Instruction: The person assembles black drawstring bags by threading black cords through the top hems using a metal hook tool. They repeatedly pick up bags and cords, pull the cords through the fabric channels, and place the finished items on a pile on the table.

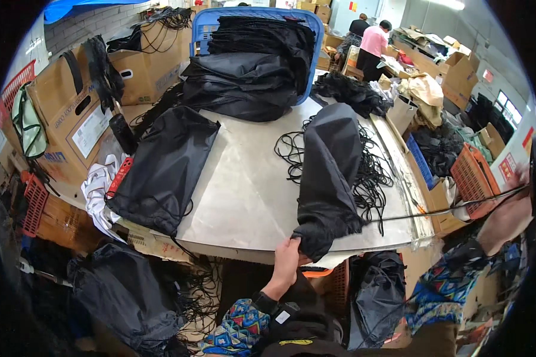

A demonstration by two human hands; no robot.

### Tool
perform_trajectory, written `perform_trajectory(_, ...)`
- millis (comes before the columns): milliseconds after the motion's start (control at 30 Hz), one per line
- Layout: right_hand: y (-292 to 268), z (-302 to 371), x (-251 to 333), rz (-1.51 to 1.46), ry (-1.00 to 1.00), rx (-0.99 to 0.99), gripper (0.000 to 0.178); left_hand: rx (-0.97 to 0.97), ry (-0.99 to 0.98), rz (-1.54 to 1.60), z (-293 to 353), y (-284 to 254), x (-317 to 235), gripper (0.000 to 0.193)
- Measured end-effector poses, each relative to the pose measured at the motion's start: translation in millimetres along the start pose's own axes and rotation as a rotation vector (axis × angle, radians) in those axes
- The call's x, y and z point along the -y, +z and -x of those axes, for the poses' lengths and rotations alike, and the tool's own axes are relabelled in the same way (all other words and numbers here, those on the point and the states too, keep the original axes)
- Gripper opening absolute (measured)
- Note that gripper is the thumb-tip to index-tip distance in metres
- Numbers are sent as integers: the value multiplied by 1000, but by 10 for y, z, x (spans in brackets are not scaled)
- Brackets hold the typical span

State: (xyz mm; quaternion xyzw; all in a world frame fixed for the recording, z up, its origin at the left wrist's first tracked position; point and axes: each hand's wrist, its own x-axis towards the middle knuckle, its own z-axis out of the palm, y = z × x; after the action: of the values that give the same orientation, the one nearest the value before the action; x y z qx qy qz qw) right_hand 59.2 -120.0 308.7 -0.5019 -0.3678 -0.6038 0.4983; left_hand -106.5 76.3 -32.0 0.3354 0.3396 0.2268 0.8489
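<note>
A black drawstring bag [330, 166] lies lengthwise on the white table, its gathered mouth at the near edge. My left hand [287, 262] is closed on that mouth. From the mouth a thin black cord [426, 214] stretches taut to the far right. There my right hand [514, 205], blurred near the picture's rim, holds the cord's end; its fingers are not clear. Under and beside the bag lies a tangle of loose black cords [372, 184]. Another black drawstring bag [167, 169] lies flat on the table's left side.
A blue basket [318, 53] piled with black bags stands at the table's back. Cardboard boxes [65, 113] crowd the left, with an orange basket [475, 178] at right. More black bags [125, 294] hang below the table edge. Two people [375, 44] stand in the background.
</note>
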Motion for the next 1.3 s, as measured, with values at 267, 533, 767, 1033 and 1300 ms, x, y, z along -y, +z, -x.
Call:
perform_trajectory(267, -324, 394, -322, -523, 509, -127, 21, 106, -148, 414, 64, -351, -178, 22)
perform_trajectory(533, 10, 909, -108, 85, -278, 860, 30, 165, -147, 3, 312, -178, -550, 29)
perform_trajectory(767, -20, 1434, 531, -192, 128, 1306, 34, -156, 1271, -997, 783, 231, -796, 29)
perform_trajectory(1033, 90, 1606, 665, -673, 293, 1548, 37, 415, 359, -81, 959, 116, -1022, 44)
perform_trajectory(1300, -414, 1852, -855, -262, 1143, 613, 27, 173, 399, 706, 762, -1378, -1220, 25)
